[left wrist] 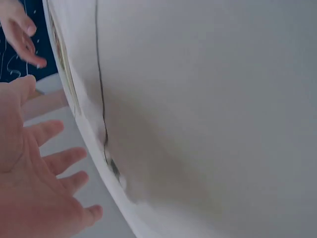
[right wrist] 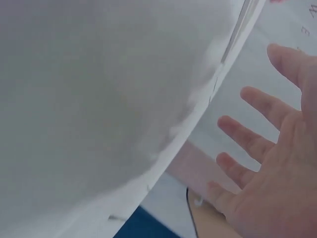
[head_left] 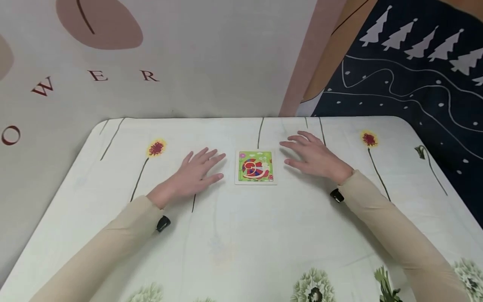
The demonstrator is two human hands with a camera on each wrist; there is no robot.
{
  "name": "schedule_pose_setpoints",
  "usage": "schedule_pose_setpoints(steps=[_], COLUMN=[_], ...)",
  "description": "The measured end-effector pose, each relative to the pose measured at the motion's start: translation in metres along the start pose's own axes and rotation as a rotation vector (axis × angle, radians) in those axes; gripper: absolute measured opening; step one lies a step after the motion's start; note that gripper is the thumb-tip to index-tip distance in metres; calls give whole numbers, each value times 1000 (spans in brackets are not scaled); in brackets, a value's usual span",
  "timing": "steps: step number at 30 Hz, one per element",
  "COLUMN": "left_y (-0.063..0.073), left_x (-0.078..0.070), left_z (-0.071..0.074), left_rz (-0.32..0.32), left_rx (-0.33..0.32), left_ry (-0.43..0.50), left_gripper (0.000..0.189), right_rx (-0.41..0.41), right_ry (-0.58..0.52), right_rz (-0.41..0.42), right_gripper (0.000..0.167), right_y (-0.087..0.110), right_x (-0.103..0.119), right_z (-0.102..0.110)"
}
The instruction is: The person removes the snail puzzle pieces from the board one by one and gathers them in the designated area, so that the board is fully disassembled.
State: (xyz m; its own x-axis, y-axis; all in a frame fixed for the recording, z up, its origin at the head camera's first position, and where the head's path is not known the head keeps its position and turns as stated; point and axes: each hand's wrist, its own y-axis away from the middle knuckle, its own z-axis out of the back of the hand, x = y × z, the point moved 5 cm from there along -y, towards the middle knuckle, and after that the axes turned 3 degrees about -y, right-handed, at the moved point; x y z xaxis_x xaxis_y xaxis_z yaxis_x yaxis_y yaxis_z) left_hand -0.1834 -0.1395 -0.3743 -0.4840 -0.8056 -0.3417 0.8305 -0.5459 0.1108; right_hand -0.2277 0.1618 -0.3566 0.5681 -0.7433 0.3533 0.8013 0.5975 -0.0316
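Observation:
A small square puzzle board [head_left: 255, 167] with a white border lies flat on the table, showing a red and blue snail on a green ground. To its left is my left hand [head_left: 195, 174], fingers spread and holding nothing. My right hand [head_left: 311, 155] is on the other side, its fingers also apart and nothing in them. Neither hand touches the board. In the left wrist view the left palm [left wrist: 29, 168] faces the camera above the cloth; the right wrist view shows the right hand [right wrist: 277, 158] likewise spread.
A white cloth [head_left: 234, 235] printed with flowers covers the table. Behind it hangs a pale curtain [head_left: 211, 63] with letters, and at the right a dark blue cloth [head_left: 407, 92] with white trees. Each wrist wears a small black device [head_left: 163, 223].

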Motion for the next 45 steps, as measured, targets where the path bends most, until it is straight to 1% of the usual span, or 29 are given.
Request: schedule_pose_setpoints(steps=[4, 6, 9, 11, 14, 17, 20, 23, 27, 29, 32, 36, 39, 42, 45], left_y=[-8, -11, -13, -12, -10, -8, -7, -7, -9, -9, -11, -13, -15, -19, -22], left_x=[-12, -17, -24, -27, -31, -35, -38, -39, -40, -41, -42, -42, -43, -44, -43], left_z=[-7, -9, -11, -12, -13, -14, -15, -15, -15, -16, -17, -19, -18, -17, -15], left_rz=[-65, -90, -104, -103, -106, -110, -106, -108, -134, -150, -162, -156, -160, -166, -152], left_rx=[61, 78, 98, 114, 140, 150, 140, 106, 57, 46, 49, 60, 55, 39, 32], left_ry=[0, -12, -22, -24, -26, -36, -43, -45, -30, -31, -37, -52, -55, -61, -65], left_gripper=[62, 62, 64, 67, 69, 70, 70, 68, 65, 64, 62, 60, 59, 58, 58], right_rx=[26, 49, 83, 103, 134, 165, 180, 180, 175, 176, 174, 167, 167, 160, 155], right_ry=[-21, -46, -94, -130, -179, -234, -269, -275, -275, -282, -299, -328, -339, -323, -290], right_rz=[55, 67, 68, 62, 57, 50, 43, 40, 44, 47, 40, 29, 22, 13, 11], right_gripper=[50, 50, 50, 50, 51, 52, 52, 50, 48, 48, 47, 46, 46, 46, 45], right_y=[-10, -14, -19, -22, -27, -32, -37, -41, -45, -47, -50, -52, -53, -54, -57], right_x=[7, 10, 15, 19, 24, 28, 30, 31, 32, 32, 30, 26, 24, 24, 27], right_z=[-5, -8, -13, -15, -19, -21, -24, -25, -24, -24, -24, -23, -24, -24, -26])
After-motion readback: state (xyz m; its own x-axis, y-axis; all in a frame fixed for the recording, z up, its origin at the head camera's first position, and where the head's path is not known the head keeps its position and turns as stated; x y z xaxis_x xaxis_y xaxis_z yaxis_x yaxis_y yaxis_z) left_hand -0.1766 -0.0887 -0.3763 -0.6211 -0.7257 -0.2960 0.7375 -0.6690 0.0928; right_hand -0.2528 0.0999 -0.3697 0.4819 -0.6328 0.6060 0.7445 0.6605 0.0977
